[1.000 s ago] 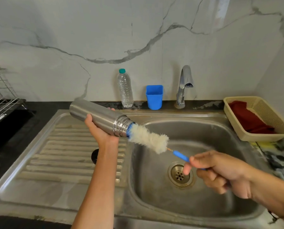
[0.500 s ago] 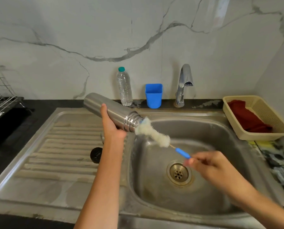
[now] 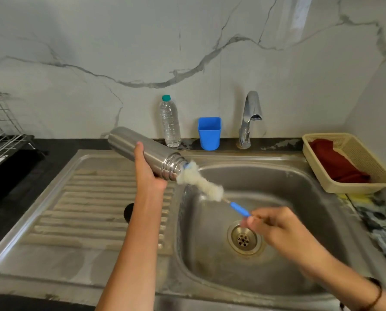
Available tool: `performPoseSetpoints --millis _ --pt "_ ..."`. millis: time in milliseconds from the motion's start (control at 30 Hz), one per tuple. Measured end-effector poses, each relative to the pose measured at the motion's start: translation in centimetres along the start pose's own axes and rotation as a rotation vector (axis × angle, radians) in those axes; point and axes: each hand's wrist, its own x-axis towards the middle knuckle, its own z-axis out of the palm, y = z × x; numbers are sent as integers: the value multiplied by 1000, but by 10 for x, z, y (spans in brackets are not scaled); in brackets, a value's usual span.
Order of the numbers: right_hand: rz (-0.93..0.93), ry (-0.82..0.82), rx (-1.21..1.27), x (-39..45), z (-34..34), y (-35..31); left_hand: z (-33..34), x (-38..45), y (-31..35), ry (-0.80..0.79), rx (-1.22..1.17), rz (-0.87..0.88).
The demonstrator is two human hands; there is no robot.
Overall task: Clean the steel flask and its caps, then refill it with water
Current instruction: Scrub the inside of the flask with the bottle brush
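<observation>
Wire rack (image 3: pixel 1 131) at far left, beside the ribbed drainboard (image 3: pixel 93 209). Left hand (image 3: pixel 148 173) curled round the tilted steel flask (image 3: pixel 147 153), mouth angled down over the sink basin (image 3: pixel 299 221); the fluffy head of a bottle brush (image 3: pixel 201 182) sits at the mouth. Right hand (image 3: pixel 281 232) pinches the brush's blue handle; beige basket (image 3: pixel 356 187) at right.

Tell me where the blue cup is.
In the head view, the blue cup stands on the back ledge behind the sink, between the plastic bottle and the tap.
</observation>
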Motion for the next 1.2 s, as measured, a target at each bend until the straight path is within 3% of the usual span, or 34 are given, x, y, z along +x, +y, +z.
performPoseSetpoints --millis 33,67,100,133,200,233,333,433,500,600,633,700,733,800,900,1033,1200 --pt "168 -139 354 1 -1 -5 -3 -1 -1 -42 -55 7" --pt "160 -126 357 -1 2 -4 -5 -1 -2 -87 -93 16" --pt "100 -64 283 -1 5 -1 -7 -1 -1 -124 -106 22" --pt "-35 -45 40 0 8 9 -9 0 1 -147 -94 26" --pt "-220 214 -588 -3 3 10 -9 1 5 -185 -64 15" --pt "-260 324 -749 -2 -2 10 -9 2 7 -189 -57 3" --pt "-399 497 -856 2 -8 19 -6 3 10 -168 -41 -35" --pt "-303 434 -844 4 -4 11 -1 1 4 -35 -35 -29" --pt "-74 268 -628 8 10 1 -2 1 -2 -26 -84 1" --pt "282 -209 448 6 18 -2 -6 0 -1 -187 -168 73" --pt "404 -377 706 -2 16 -1 -6 1 4 -252 -172 110" --pt "489 -544 818 -15 11 3 -6 3 16 -323 -155 166" --pt "485 -537 792 -16 8 2 -6 2 20 -330 -145 180" --pt "323 -341 610 -7 10 -4 -3 -1 15 -313 -95 195" --pt "47 23 73 6 19 -14 3 -3 8 -226 -20 174" --pt "-119 273 -597 -11 14 -13 -3 3 21 -90 -58 155" --pt "-453 460 -876 -6 7 -15 -3 9 20 -3 16 112"
